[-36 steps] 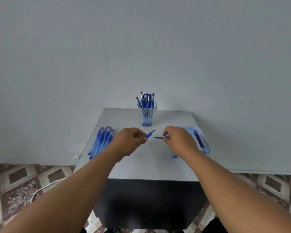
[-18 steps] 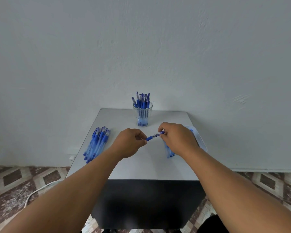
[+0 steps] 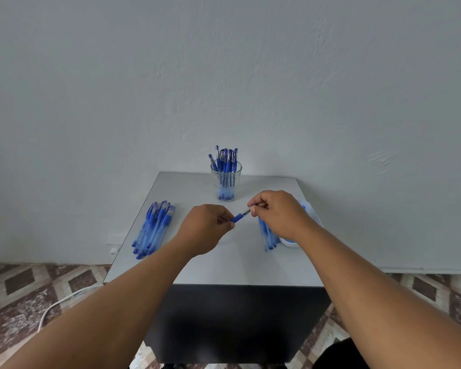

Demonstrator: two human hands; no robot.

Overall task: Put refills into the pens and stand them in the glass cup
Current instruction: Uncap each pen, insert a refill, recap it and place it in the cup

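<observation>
The left hand is gripping a blue pen above the middle of the bench, its fingers curled tight around the barrel so that only the blue grip end is sticking out toward the right. The right hand is pinching the pen's clear tip end between thumb and fingers, the other fingers folded in. 1.0 s ago the 2 hands were apart, the left holding the pen body and the right a separate thin piece with a gap between them; 0.5 s ago the 2 pieces were meeting. Now both hands are sitting closer together on 1 joined pen, which is angled up toward the right.

The cup is standing at the back of the bench, beyond the hands, already holding a bunch of upright blue pens. A pile of pens is lying on the left side of the bench, well apart from the left hand. Under the right hand a few more blue items are lying on the bench just beside a white tray, which the right wrist is now mostly covering; 1.0 s ago more of that tray was showing. The view has also shifted slightly since then.
</observation>
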